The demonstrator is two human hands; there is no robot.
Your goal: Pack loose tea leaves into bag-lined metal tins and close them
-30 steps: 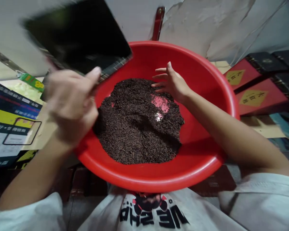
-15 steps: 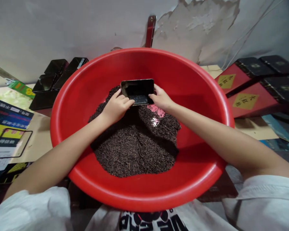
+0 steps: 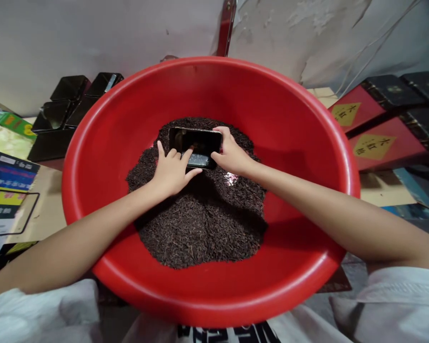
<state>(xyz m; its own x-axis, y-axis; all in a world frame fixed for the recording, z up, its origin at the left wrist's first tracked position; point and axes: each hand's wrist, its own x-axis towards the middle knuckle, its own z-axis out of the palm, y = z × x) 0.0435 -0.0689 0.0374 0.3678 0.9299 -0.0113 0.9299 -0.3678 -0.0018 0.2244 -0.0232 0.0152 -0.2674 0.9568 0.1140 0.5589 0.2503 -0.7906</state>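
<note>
A big red plastic basin [image 3: 300, 124] holds a heap of dark, dry, twisted leaves that look like tea [image 3: 200, 228]. Over the heap is a dark rectangular tin [image 3: 196, 138], its black, shiny mouth turned towards me. My right hand [image 3: 234, 155] grips the tin's right end, thumb at the front edge and fingers behind. At its lower left, my left hand [image 3: 173, 169] has its fingers spread, one fingertip at the mouth and the thumb along the lower edge. The tin's body is mostly hidden.
Several red tins with black tops and yellow labels [image 3: 373, 145] stand on the right. Dark tins [image 3: 69, 88] sit at the left, near a green box [image 3: 14, 125] and a printed sheet [image 3: 7, 178]. A wall rises behind the basin.
The tin has shifted slightly left and down in view. My left hand has loosened from its left end, and its fingers have spread. My right hand still holds on.
</note>
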